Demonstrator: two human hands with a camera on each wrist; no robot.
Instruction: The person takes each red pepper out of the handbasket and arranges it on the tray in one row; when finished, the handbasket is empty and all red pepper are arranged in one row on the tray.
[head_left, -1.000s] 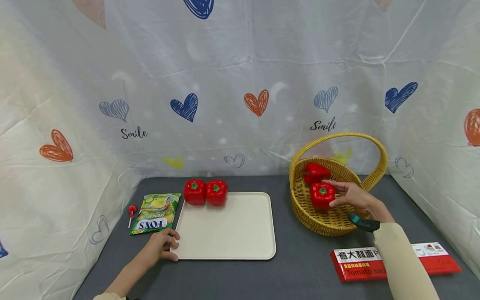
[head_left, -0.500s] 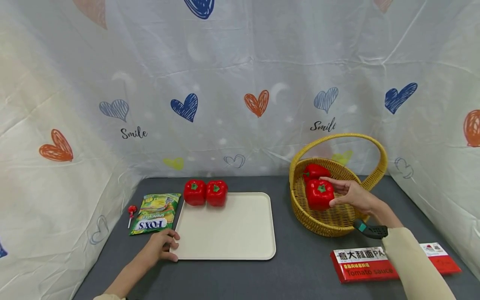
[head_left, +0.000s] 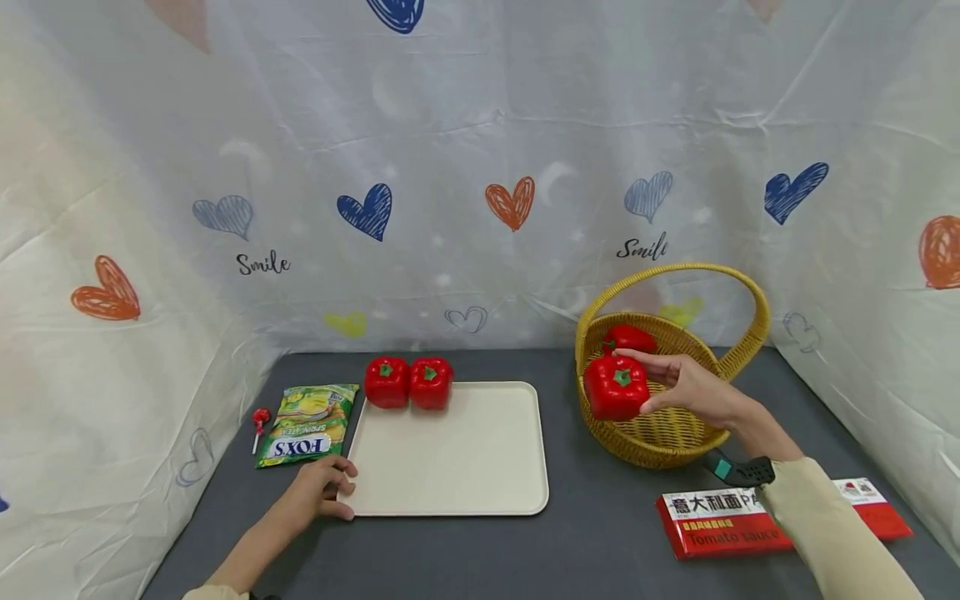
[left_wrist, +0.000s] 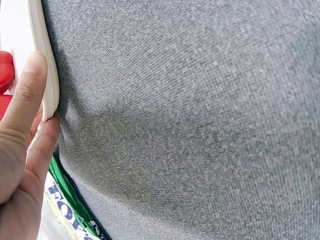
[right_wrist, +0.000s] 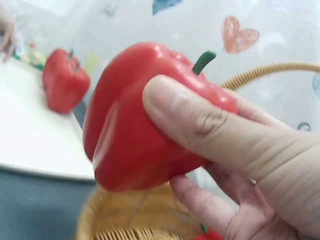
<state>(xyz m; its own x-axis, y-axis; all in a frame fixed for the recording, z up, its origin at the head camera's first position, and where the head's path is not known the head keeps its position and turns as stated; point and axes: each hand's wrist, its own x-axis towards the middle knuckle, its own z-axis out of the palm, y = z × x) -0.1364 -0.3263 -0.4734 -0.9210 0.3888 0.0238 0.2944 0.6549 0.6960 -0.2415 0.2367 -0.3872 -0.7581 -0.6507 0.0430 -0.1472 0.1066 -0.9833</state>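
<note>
My right hand (head_left: 693, 388) grips a red bell pepper (head_left: 615, 390) between thumb and fingers. It hangs over the left rim of the yellow wicker basket (head_left: 652, 454), green stem (right_wrist: 203, 63) upward. Another red pepper (head_left: 628, 337) lies in the basket behind it. My left hand (head_left: 313, 492) holds the near left corner of the cream tray (head_left: 450, 450); in the left wrist view its thumb and a finger lie against the rim (left_wrist: 50, 75). Two more red bell peppers (head_left: 387, 383) (head_left: 431, 384) stand side by side at the tray's far left corner.
A green and yellow FOX'S bag (head_left: 309, 425) lies left of the tray, with a red lollipop (head_left: 260, 418) beside it. A red and white pasta box (head_left: 727, 533) sits at the front right, partly under the right sleeve. The basket's tall handle (head_left: 690, 268) arches upward. A heart-print cloth hangs behind.
My right hand has lifted the pepper from inside the basket and carried it left to above the rim. The left hand stays at the tray corner.
</note>
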